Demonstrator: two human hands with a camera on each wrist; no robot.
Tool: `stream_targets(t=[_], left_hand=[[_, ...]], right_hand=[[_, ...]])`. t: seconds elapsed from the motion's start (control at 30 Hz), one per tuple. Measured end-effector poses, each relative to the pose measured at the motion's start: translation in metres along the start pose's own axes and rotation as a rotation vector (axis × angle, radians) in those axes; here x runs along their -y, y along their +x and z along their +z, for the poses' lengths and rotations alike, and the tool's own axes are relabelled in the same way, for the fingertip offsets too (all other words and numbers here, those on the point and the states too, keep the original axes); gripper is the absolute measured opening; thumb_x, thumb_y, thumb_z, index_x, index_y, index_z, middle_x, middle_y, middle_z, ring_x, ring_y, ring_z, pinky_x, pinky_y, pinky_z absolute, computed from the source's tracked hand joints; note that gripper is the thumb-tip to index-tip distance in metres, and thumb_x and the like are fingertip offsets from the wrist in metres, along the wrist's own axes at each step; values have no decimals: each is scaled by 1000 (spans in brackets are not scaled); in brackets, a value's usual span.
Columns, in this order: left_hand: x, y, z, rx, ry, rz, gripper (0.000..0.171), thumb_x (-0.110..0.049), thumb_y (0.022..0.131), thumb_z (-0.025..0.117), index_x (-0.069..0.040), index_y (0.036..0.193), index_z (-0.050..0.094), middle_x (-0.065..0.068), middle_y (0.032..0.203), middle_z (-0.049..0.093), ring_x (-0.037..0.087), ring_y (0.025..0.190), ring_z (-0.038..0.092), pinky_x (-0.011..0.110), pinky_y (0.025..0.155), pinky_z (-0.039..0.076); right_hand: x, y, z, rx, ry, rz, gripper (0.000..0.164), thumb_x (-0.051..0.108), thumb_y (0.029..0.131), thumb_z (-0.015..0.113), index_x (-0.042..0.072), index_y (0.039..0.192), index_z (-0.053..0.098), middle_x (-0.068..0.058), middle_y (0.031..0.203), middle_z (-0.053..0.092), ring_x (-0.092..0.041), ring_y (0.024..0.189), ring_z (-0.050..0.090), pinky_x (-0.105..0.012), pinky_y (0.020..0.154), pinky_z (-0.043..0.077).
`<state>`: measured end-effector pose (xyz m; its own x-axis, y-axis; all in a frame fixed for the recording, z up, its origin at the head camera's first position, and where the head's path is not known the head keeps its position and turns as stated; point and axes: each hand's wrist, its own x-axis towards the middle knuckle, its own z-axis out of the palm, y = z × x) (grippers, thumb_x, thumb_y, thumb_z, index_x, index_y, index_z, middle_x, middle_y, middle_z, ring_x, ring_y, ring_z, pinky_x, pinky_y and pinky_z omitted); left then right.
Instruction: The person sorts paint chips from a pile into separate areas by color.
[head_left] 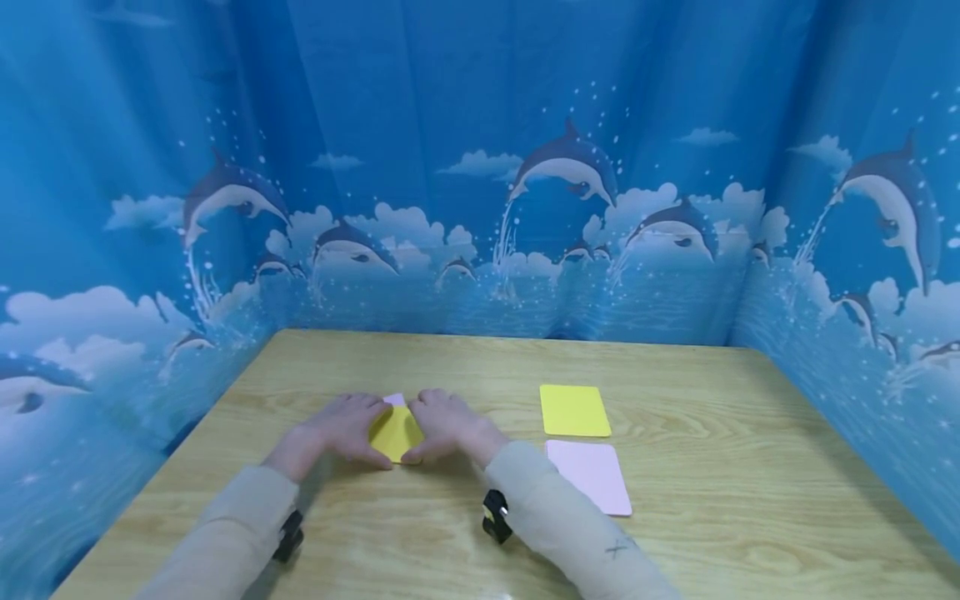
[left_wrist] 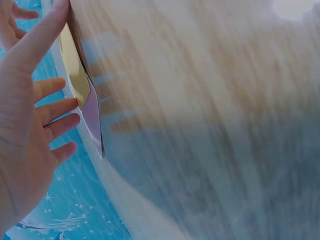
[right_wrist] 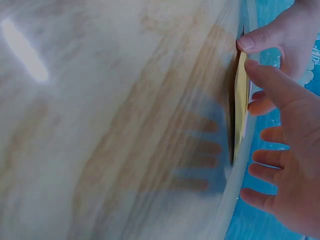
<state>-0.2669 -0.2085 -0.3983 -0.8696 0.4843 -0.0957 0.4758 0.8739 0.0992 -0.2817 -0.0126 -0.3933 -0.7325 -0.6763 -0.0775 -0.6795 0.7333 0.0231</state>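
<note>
A yellow square card [head_left: 396, 435] lies between my two hands on the left half of the table, with a corner of a pink card [head_left: 394, 400] showing past its far edge. My left hand [head_left: 351, 427] holds the yellow card's left side, thumb at the near edge and fingers toward the far side. From the right, my right hand [head_left: 447, 427] grips it the same way, its thumb close to the left thumb. In the right wrist view, both thumbs meet the yellow card's [right_wrist: 241, 100] near edge. The left wrist view shows the pink card [left_wrist: 91, 117] sticking out beneath the yellow one.
To the right, another yellow card [head_left: 575, 410] lies flat, and a pink card [head_left: 590, 477] sits just nearer to me. The wood-grain table [head_left: 712, 467] meets a blue dolphin-print curtain [head_left: 450, 167] at its back and sides.
</note>
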Motion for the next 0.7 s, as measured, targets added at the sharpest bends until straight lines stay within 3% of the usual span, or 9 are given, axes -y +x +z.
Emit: stream_targets(t=[0.3, 0.53, 0.7], left_hand=[[-2, 0, 0, 16, -10, -18, 93, -66, 68, 67, -3, 133, 47, 19, 135, 46, 38, 125, 40, 55, 105, 28], [-6, -4, -1, 12, -19, -22, 90, -63, 68, 70, -5, 133, 48, 19, 133, 47, 38, 123, 41, 55, 104, 30], [-6, -6, -1, 19, -44, -33, 87, -60, 68, 71, -6, 133, 49, 17, 134, 47, 37, 125, 41, 54, 104, 30]], right_hand=[[4, 0, 6, 40, 22, 18, 78, 62, 74, 66, 12, 132, 49, -6, 127, 51, -18, 110, 50, -36, 91, 45], [3, -3, 5, 74, 47, 6, 80, 61, 75, 66, 12, 136, 46, -7, 132, 49, -19, 116, 47, -37, 98, 41], [1, -4, 3, 85, 58, -4, 77, 58, 73, 69, 14, 134, 49, -5, 127, 50, -17, 111, 48, -34, 95, 42]])
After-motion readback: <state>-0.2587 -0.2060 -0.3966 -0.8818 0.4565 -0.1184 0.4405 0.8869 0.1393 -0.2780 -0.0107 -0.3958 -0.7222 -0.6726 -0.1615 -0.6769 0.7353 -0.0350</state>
